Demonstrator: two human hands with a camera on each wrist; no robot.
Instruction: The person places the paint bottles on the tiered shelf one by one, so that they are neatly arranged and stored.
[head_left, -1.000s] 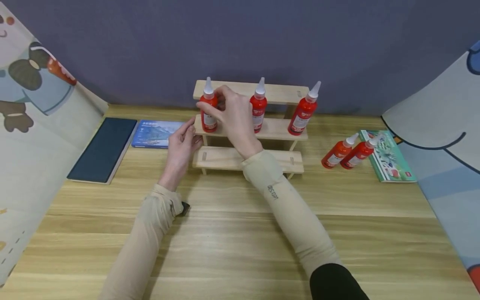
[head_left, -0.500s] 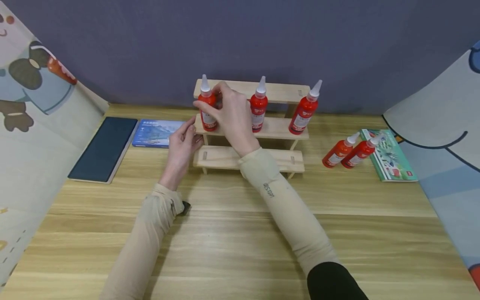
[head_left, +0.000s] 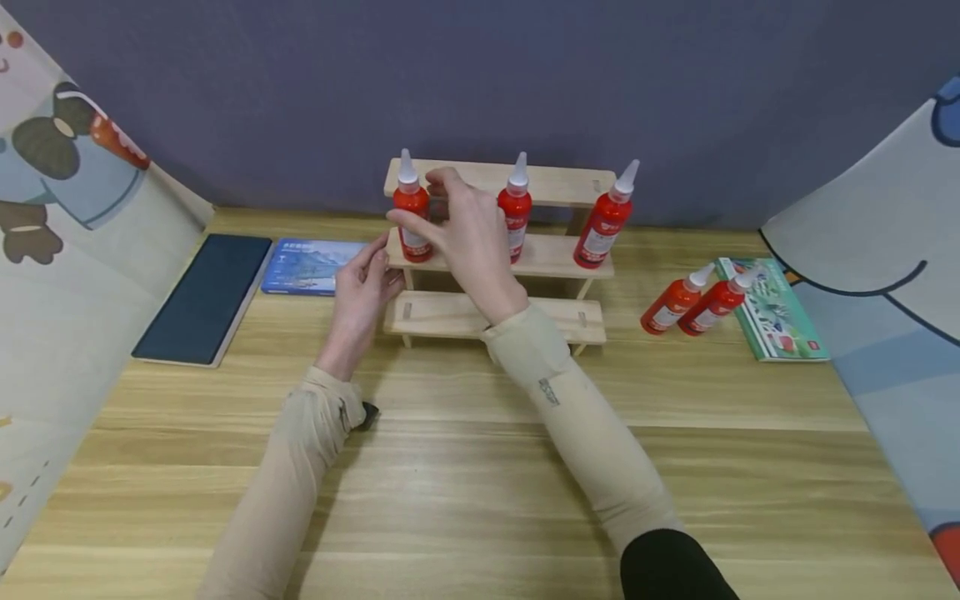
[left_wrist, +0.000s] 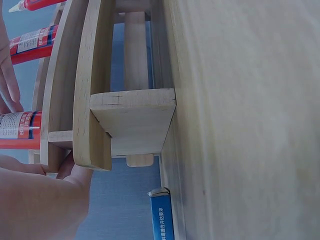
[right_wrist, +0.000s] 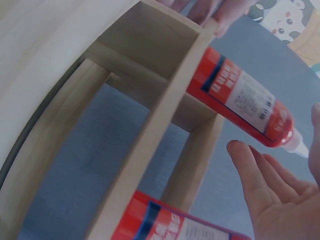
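A three-tier wooden display shelf [head_left: 558, 257] stands against the back wall. Three red bottles with pointed white nozzles are on its middle tier: a left bottle [head_left: 411, 200], a middle bottle [head_left: 515, 208] and a right bottle [head_left: 602, 229]. My left hand [head_left: 362, 287] grips the left end of that tier; some of its fingers are hidden behind the wood. Around the left bottle hovers my right hand [head_left: 476, 242], thumb and fingers spread. In the right wrist view a gap shows between the fingers [right_wrist: 245, 165] and the bottle [right_wrist: 240, 97], which stands by itself.
Two more red bottles, one nearer [head_left: 670, 308] and one beside it [head_left: 711, 310], stand on the table right of the shelf. A green book [head_left: 787, 321] lies behind them. To the left lie a blue box [head_left: 311, 268] and a dark flat tablet-like thing [head_left: 202, 300].
The left bottle has shifted slightly left and now stands straighter. My right fingers have come off it and spread apart. The left hand stays at the shelf end.
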